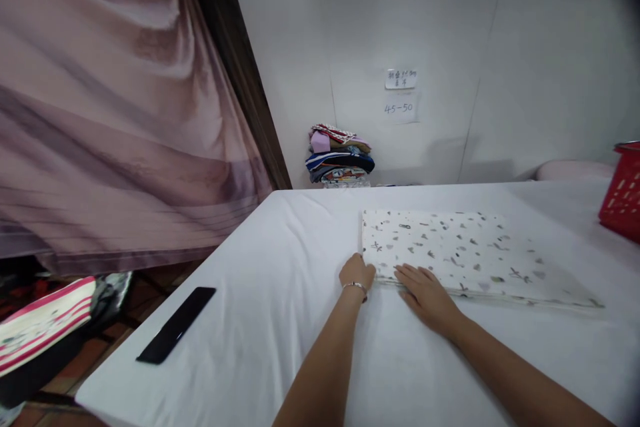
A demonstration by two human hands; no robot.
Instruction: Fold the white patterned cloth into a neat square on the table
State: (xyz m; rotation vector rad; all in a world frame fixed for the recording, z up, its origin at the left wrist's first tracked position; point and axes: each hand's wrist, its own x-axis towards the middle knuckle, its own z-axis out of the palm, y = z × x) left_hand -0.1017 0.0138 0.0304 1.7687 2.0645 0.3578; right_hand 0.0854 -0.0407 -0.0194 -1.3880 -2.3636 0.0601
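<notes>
A white cloth (450, 247) with a small scattered print lies folded in a flat rectangle on the white-covered table (240, 347). My left hand (357, 273), with a bracelet at the wrist, is closed at the cloth's near left corner; its fingertips are partly hidden. Flat on the near edge, a little to the right, rests my right hand (425, 293), fingers stretched out over the print. Several layers show along the cloth's front edge.
A long black flat object (177, 325) lies near the table's left edge. At the far right stands a red plastic basket (623, 193). Folded textiles (340, 157) are stacked beyond the back edge. A pink curtain (125, 107) hangs at the left.
</notes>
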